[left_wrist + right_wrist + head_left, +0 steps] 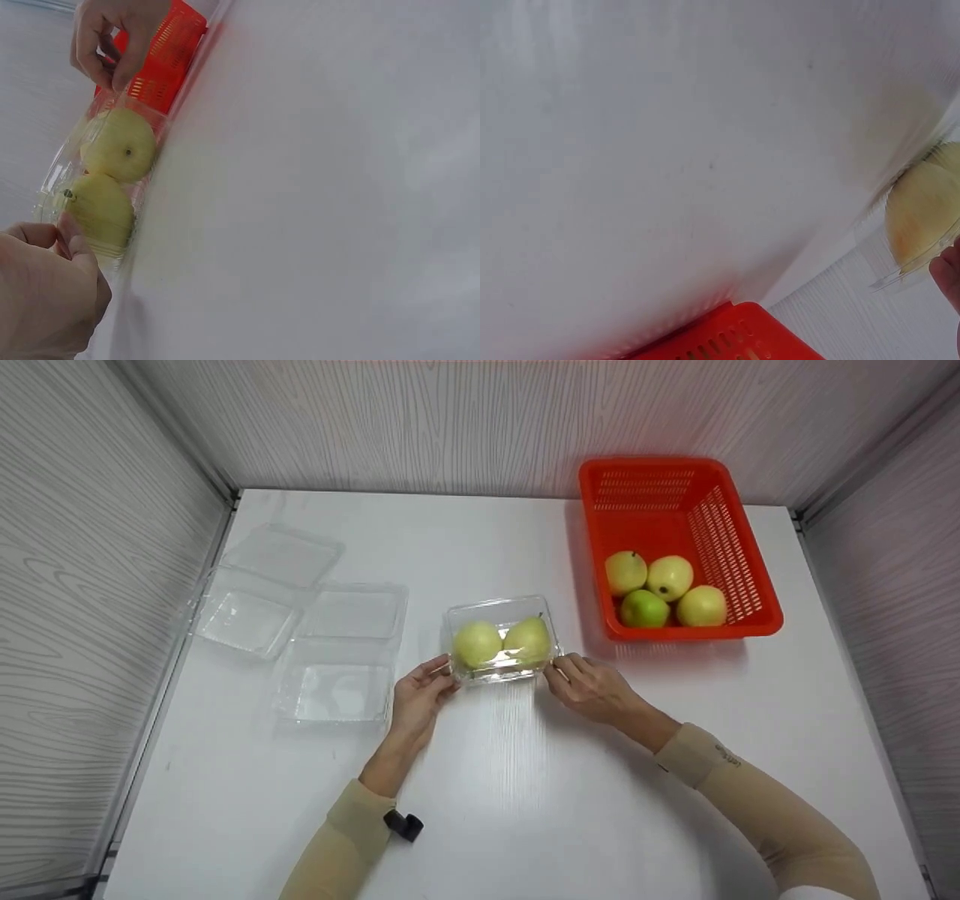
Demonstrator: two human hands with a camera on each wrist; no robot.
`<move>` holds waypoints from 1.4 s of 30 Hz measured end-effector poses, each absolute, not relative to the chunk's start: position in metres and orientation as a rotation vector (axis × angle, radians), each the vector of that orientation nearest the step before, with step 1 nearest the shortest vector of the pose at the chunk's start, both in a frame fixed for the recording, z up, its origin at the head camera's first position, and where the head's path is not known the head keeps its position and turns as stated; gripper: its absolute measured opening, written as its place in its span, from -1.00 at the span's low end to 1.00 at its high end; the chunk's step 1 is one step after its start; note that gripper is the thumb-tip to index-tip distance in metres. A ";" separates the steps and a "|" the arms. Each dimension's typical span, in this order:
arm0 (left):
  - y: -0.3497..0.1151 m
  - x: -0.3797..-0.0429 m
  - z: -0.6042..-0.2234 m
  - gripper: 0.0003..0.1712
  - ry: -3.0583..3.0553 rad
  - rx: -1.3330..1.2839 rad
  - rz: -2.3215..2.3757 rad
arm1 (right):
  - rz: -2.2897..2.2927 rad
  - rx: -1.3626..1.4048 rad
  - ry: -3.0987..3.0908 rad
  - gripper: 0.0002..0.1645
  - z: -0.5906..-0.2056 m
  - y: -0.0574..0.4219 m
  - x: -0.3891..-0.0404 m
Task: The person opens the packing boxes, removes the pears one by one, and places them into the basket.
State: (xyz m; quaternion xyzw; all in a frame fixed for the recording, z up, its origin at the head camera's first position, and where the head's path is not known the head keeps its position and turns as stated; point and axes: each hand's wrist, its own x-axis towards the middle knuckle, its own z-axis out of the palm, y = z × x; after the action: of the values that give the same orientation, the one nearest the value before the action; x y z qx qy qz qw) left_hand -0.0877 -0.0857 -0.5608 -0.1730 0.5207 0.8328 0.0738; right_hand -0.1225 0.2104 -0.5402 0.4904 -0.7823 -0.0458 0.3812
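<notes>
A clear plastic clamshell box (501, 607) holds two yellow-green pears (478, 644) side by side, with its lid down over them. At its near left corner my left hand (417, 701) pinches the rim between thumb and fingers. My right hand (592, 688) pinches the near right corner with curled fingers. In the left wrist view, both hands are at opposite ends of the box, and the pears (120, 146) show through the plastic. Only fingertips (946, 274) of the right hand appear in the right wrist view, at the box's edge beside one pear (922, 214).
Right of the box, a red plastic basket (763, 615) holds several yellow-green pears (670, 578) and a greener fruit (644, 609). On the left lie two open, clear clamshell boxes (341, 652), one (251, 619) partly overlapping the other. Grey wood-grain walls (420, 427) enclose the white table (480, 810).
</notes>
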 end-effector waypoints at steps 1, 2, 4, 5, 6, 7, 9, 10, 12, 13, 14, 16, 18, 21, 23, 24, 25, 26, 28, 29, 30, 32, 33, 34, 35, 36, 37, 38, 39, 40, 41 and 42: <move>-0.086 -0.088 -0.560 -0.57 1.563 -0.520 2.500 | -0.117 1.253 -2.008 -0.60 -0.540 0.212 -0.122; -0.086 -0.087 -0.560 -0.57 1.561 -0.522 2.501 | -0.121 1.253 -2.016 -0.58 -0.539 0.213 -0.122; -0.086 -0.087 -0.560 -0.58 1.560 -0.526 2.497 | -0.138 1.256 -2.031 -0.54 -0.538 0.215 -0.122; -0.086 -0.087 -0.560 -0.58 1.558 -0.525 2.497 | -0.148 1.257 -2.034 -0.52 -0.538 0.216 -0.122; -0.086 -0.086 -0.560 -0.58 1.553 -0.526 2.498 | -0.161 1.257 -2.035 -0.50 -0.538 0.216 -0.122; -0.086 -0.086 -0.560 -0.57 1.542 -0.527 2.502 | -0.168 1.256 -2.036 -0.49 -0.538 0.216 -0.121; -0.086 -0.084 -0.559 -0.56 1.527 -0.512 2.506 | -0.169 1.251 -2.034 -0.50 -0.538 0.216 -0.121; -0.085 -0.083 -0.559 -0.55 1.520 -0.505 2.507 | -0.165 1.247 -2.033 -0.51 -0.539 0.216 -0.121; -0.085 -0.080 -0.559 -0.54 1.503 -0.506 2.503 | -0.156 1.238 -2.030 -0.52 -0.539 0.216 -0.121; -0.084 -0.079 -0.559 -0.54 1.494 -0.511 2.499 | -0.151 1.234 -2.031 -0.53 -0.540 0.216 -0.121; -0.083 -0.077 -0.558 -0.54 1.487 -0.519 2.493 | -0.148 1.232 -2.031 -0.54 -0.540 0.216 -0.121; -0.081 -0.073 -0.558 -0.55 1.459 -0.561 2.481 | -0.152 1.229 -2.031 -0.53 -0.540 0.216 -0.120; -0.078 -0.070 -0.557 -0.58 1.430 -0.593 2.469 | -0.156 1.228 -2.028 -0.53 -0.541 0.216 -0.119; -0.073 -0.065 -0.557 -0.63 1.394 -0.608 2.452 | -0.162 1.224 -2.017 -0.53 -0.542 0.214 -0.118; -0.069 -0.063 -0.557 -0.65 1.375 -0.595 2.445 | -0.156 1.223 -2.010 -0.54 -0.542 0.213 -0.117; -0.067 -0.062 -0.558 -0.67 1.365 -0.586 2.444 | -0.153 1.222 -2.006 -0.54 -0.543 0.211 -0.116; -0.065 -0.062 -0.558 -0.68 1.355 -0.576 2.444 | -0.146 1.223 -2.002 -0.54 -0.542 0.210 -0.115; -0.062 -0.061 -0.557 -0.69 1.348 -0.566 2.444 | -0.140 1.225 -1.998 -0.55 -0.542 0.209 -0.115; -0.058 -0.061 -0.557 -0.70 1.327 -0.548 2.452 | -0.129 1.228 -1.991 -0.56 -0.542 0.207 -0.114; -0.056 -0.061 -0.557 -0.70 1.320 -0.539 2.456 | -0.125 1.229 -1.987 -0.56 -0.542 0.207 -0.113; -0.054 -0.061 -0.557 -0.71 1.316 -0.530 2.457 | -0.120 1.232 -1.983 -0.56 -0.542 0.206 -0.113; -0.050 -0.061 -0.556 -0.75 1.307 -0.523 2.460 | -0.114 1.237 -1.980 -0.56 -0.543 0.205 -0.112; -0.049 -0.062 -0.556 -0.77 1.301 -0.522 2.461 | -0.113 1.239 -1.980 -0.56 -0.543 0.204 -0.112; -0.047 -0.062 -0.556 -0.80 1.299 -0.520 2.458 | -0.115 1.240 -1.980 -0.56 -0.543 0.204 -0.111; -0.045 -0.062 -0.556 -0.82 1.294 -0.517 2.456 | -0.113 1.242 -1.980 -0.55 -0.543 0.204 -0.111; -0.043 -0.063 -0.556 -0.85 1.290 -0.519 2.452 | -0.113 1.243 -1.981 -0.55 -0.543 0.203 -0.110; -0.042 -0.063 -0.556 -0.87 1.287 -0.520 2.449 | -0.114 1.244 -1.982 -0.55 -0.543 0.203 -0.110; -0.040 -0.064 -0.556 -0.89 1.288 -0.520 2.441 | -0.116 1.242 -1.983 -0.56 -0.543 0.203 -0.110; -0.038 -0.065 -0.556 -0.91 1.288 -0.520 2.434 | -0.114 1.241 -1.984 -0.57 -0.543 0.203 -0.109; -0.036 -0.065 -0.556 -0.92 1.289 -0.521 2.425 | -0.110 1.241 -1.987 -0.58 -0.543 0.203 -0.109; -0.034 -0.066 -0.556 -0.93 1.291 -0.520 2.415 | -0.103 1.241 -1.989 -0.59 -0.543 0.203 -0.109; -0.033 -0.066 -0.557 -0.94 1.297 -0.517 2.405 | -0.099 1.242 -1.990 -0.61 -0.543 0.203 -0.109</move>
State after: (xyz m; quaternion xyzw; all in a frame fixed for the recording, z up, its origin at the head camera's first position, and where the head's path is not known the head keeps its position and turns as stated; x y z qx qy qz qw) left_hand -0.0665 -0.0326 -0.5568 -0.1830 0.4589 0.8507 0.1794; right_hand -0.1089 0.2035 -0.5425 0.4878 -0.7817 -0.0388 0.3866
